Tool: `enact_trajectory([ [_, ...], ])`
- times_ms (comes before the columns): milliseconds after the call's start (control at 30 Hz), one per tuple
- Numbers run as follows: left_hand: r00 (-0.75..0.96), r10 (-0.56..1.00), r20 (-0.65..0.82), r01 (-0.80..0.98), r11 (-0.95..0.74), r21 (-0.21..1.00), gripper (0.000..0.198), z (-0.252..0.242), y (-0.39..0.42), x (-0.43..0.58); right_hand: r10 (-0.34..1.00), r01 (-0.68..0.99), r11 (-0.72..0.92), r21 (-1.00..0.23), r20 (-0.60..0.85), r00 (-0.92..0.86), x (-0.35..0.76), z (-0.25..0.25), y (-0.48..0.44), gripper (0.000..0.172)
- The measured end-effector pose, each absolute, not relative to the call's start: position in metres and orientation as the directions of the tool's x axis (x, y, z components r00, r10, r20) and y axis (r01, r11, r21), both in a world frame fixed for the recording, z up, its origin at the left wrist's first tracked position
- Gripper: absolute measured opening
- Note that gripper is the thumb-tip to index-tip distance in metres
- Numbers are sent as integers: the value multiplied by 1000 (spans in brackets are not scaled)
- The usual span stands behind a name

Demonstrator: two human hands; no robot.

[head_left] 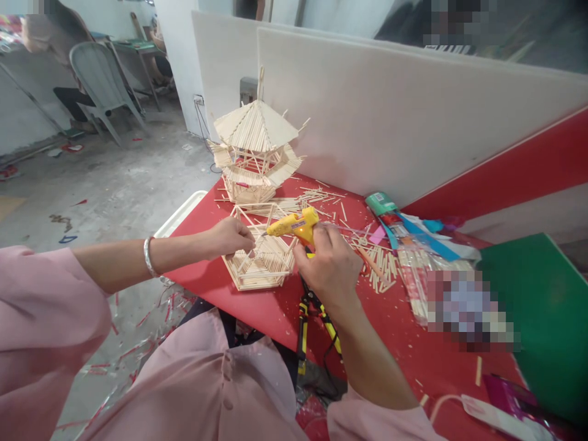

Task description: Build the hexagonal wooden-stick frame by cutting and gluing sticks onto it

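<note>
My right hand [328, 263] is wrapped round the handle of a yellow glue gun [294, 224], whose nozzle points left at a hexagonal frame of thin wooden sticks [261, 263] lying on the red table [257, 306]. My left hand [232, 236], with a silver bracelet on the wrist, rests on the frame's left side with its fingers curled, pinching a stick there. Behind the frame stands a stick-built pagoda model [255, 153] with a pointed roof.
Loose sticks [376, 263] lie scattered right of the frame, beside plastic packets [413, 245]. Yellow-handled pliers [305, 318] lie at the table's near edge. A white partition [413, 116] backs the table. A green board [537, 306] is at right. A chair [98, 79] stands far left.
</note>
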State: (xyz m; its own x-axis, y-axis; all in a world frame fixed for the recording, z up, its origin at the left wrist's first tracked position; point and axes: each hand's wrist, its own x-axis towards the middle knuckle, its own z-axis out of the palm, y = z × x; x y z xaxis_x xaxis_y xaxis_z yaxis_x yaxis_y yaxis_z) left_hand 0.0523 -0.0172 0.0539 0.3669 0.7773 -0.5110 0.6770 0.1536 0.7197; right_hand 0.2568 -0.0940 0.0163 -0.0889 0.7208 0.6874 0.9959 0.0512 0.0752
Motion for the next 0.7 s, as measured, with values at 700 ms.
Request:
enact_trajectory([
  [700, 373, 775, -510, 666, 159, 729, 11, 53, -16, 52, 658, 974, 137, 179, 719, -224, 253, 20, -99, 32],
])
